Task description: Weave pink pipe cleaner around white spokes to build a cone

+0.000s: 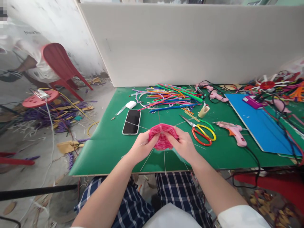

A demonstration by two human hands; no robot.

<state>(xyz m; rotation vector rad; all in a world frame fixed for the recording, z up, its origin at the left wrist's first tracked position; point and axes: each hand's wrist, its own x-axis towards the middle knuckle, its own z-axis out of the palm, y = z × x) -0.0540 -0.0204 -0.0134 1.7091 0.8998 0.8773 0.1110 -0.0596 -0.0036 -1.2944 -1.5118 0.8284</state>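
Both my hands hold a small round pink woven piece (162,136) just above the green table (106,148). Thin wire spokes stick out of it in all directions. My left hand (142,147) pinches its left rim, fingers closed. On the right rim, my right hand (182,144) grips with fingers closed too. The weave looks like pink pipe cleaner wound around the spokes.
A black phone (131,122) and white earbud case (130,104) lie left. Coloured pipe cleaners (169,96) are piled behind. Red-yellow scissors (201,132), pink glue guns (234,132), a blue board (261,125) lie right. Another person sits on a red chair (59,65) at far left.
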